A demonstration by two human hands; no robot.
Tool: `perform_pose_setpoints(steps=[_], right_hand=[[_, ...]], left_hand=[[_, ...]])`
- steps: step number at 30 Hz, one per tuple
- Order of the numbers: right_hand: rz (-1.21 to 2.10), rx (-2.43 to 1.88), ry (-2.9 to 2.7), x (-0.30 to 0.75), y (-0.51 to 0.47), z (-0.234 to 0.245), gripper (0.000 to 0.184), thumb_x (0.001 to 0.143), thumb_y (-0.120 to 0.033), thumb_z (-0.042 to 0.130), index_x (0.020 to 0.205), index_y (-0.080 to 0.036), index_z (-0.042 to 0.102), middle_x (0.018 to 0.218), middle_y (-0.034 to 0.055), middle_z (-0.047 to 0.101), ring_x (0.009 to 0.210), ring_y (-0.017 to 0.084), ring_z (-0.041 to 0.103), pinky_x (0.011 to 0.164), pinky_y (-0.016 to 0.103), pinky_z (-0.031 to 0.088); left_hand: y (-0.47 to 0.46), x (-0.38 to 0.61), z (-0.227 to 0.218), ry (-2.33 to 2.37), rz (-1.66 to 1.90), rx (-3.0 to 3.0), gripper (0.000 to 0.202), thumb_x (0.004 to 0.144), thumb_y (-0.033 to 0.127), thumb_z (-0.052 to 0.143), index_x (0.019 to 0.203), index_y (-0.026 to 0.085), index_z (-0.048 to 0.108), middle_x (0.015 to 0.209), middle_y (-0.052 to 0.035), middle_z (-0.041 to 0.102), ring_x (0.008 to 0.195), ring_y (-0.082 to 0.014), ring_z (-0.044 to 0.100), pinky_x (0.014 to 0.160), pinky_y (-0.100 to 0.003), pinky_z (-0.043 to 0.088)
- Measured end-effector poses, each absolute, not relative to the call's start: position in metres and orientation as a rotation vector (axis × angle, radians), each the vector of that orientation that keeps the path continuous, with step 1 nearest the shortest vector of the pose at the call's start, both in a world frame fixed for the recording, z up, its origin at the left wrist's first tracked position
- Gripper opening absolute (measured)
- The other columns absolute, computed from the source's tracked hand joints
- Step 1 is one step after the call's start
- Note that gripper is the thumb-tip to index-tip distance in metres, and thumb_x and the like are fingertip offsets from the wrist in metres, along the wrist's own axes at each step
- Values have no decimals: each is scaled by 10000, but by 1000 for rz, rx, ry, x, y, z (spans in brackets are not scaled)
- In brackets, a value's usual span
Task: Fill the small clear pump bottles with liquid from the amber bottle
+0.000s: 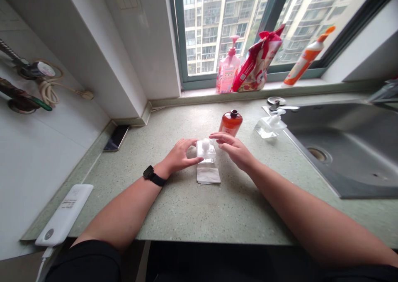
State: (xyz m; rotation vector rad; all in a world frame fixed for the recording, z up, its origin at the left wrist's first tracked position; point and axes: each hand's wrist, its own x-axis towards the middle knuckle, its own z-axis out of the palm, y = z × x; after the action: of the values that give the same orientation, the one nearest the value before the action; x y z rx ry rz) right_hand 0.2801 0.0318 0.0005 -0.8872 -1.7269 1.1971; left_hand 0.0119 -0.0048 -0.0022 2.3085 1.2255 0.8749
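A clear square pump bottle (210,154) with a white rounded top stands upright on the counter. My left hand (181,154), wearing a black watch at the wrist, curves around its left side, thumb at the front and fingers behind, gripping it. Over on the bottle's right, my right hand (234,147) has its fingers stretched out and its thumb apart, holding nothing; whether the fingertips touch the bottle I cannot tell. A folded white tissue (208,175) lies just in front of the bottle. Behind my right hand is an uncapped amber-red bottle (231,123).
Right of my hands, a second clear pump bottle (270,127) stands beside the steel sink (348,153). A phone (117,138) and a white power bank (64,214) lie at left. The windowsill carries a pink pump bottle (228,72), a red pouch (259,64) and an orange-white bottle (304,62).
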Motion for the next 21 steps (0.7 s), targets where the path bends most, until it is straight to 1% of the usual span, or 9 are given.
perform_pose_setpoints(steps=[2,3,5,9,11,14,16,17,21], right_hand=[[1278,-831,-1754,276,29,0,440,838,-239,644,1232,-348,808,1435,34,706,1435,311,572,1298,559,360],[1312,-814,-1756,275,28,0,435,830,-248,656,1225,-347,810,1455,32,696,1446,312,563,1296,556,364],[1329,-822,-1741,274,26,0,382,810,-247,649,1137,-330,829,1463,30,694,1455,315,553,1292,561,365],[1249,-945,-1646,278,29,1,285,773,-214,590,915,-289,826,1383,35,734,1427,323,576,1301,591,332],[1280,-941,-1614,278,29,1,321,775,-220,592,974,-299,832,1382,35,733,1423,319,583,1300,588,341],[1342,-859,-1675,275,27,1,461,792,-229,626,1193,-350,818,1431,23,714,1453,298,565,1306,550,355],[1361,-830,-1720,274,27,0,474,791,-237,656,1220,-360,814,1457,22,701,1456,299,562,1297,543,371],[1362,-829,-1725,275,27,1,445,785,-239,664,1185,-353,825,1461,25,696,1451,304,565,1290,549,377],[1279,-908,-1670,282,33,2,228,775,-222,632,884,-286,821,1394,38,723,1416,317,585,1297,588,334]], left_hand=[[-5,12,-3,1219,884,2309,653,918,598,793,1429,228,624,1275,-103,756,1210,-318,695,1170,-544,489],[-5,12,-3,1221,888,2307,656,915,599,795,1428,228,625,1272,-102,755,1209,-319,694,1168,-544,489],[-5,11,-3,1228,877,2301,660,913,603,796,1430,231,624,1272,-100,753,1211,-317,692,1167,-544,489],[-6,11,-1,1235,842,2293,667,921,597,792,1446,225,616,1301,-110,741,1223,-316,690,1199,-555,454],[-7,11,1,1231,840,2288,660,926,587,791,1448,223,616,1301,-117,736,1214,-316,687,1177,-550,468],[-7,11,1,1227,841,2282,647,929,583,789,1443,226,623,1278,-122,732,1181,-316,682,1082,-516,528],[-7,10,1,1224,845,2284,646,927,574,795,1443,227,623,1277,-123,731,1181,-317,681,1067,-509,534],[-7,10,1,1218,844,2285,647,926,569,798,1446,226,621,1281,-123,731,1187,-317,682,1076,-511,530],[-7,11,1,1202,838,2288,655,933,562,793,1459,218,610,1299,-125,732,1201,-315,690,1112,-518,513]])
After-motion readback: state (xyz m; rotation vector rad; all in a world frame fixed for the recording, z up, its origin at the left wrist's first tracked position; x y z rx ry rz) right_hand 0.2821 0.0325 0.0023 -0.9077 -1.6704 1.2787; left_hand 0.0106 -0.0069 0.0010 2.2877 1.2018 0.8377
